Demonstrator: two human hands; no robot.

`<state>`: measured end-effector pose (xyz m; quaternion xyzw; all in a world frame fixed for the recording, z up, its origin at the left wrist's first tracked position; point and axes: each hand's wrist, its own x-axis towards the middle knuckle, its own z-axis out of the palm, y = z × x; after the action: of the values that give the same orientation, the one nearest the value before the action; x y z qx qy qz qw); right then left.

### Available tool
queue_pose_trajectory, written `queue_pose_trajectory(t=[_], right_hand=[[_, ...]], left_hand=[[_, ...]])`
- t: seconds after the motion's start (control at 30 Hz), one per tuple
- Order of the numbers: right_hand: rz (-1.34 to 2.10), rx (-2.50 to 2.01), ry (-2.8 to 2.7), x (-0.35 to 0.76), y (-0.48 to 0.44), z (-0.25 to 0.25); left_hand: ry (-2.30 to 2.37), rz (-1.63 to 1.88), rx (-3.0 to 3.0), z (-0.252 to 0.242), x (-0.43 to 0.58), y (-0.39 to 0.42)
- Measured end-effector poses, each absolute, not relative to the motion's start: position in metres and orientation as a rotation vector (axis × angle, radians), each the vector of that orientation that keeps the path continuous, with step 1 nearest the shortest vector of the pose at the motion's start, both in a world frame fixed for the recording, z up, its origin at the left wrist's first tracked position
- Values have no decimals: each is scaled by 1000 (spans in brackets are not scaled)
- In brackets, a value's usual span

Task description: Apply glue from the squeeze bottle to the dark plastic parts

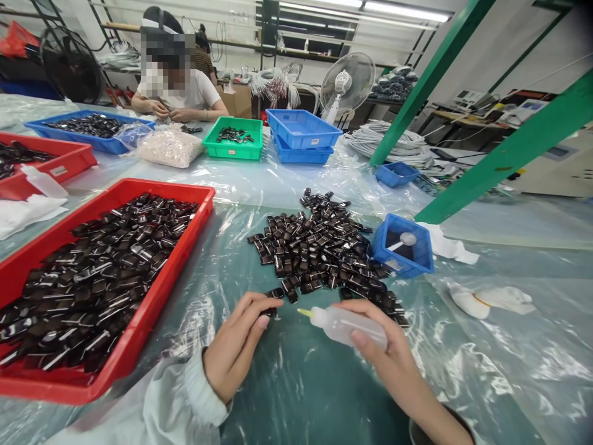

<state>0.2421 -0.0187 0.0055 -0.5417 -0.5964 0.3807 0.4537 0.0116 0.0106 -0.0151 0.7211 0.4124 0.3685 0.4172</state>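
Observation:
Between its thumb and fingers, my left hand [243,343] pinches a small black plastic piece [269,312], mostly covered by the fingers. Wrapped round a translucent squeeze bottle [349,326] is my right hand [382,340]. The bottle lies tilted, its yellowish tip [304,313] pointing left at the piece, a short gap away. Just beyond both hands spreads a loose pile of black plastic pieces [319,247]. To the left, a red tray [152,315] holds many similar black pieces.
A small blue bin [407,269] with a white spoon [406,239] stands right of the pile, near a white cloth bundle [491,301]. Farther back are a green tray [233,150] and stacked blue trays [303,154]. A green post [430,80] slants at right. A person [185,93] sits across the table.

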Motion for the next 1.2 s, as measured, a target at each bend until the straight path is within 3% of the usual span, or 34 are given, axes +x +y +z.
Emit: queue_pose_trajectory(t=[0.93,1.2], right_hand=[[1112,-1394,-1559,245,-23,5],[1015,-1357,-1570,248,-26,3]], left_hand=[[916,925,1944,-16,10,3],[894,965,1976,-15,10,1]])
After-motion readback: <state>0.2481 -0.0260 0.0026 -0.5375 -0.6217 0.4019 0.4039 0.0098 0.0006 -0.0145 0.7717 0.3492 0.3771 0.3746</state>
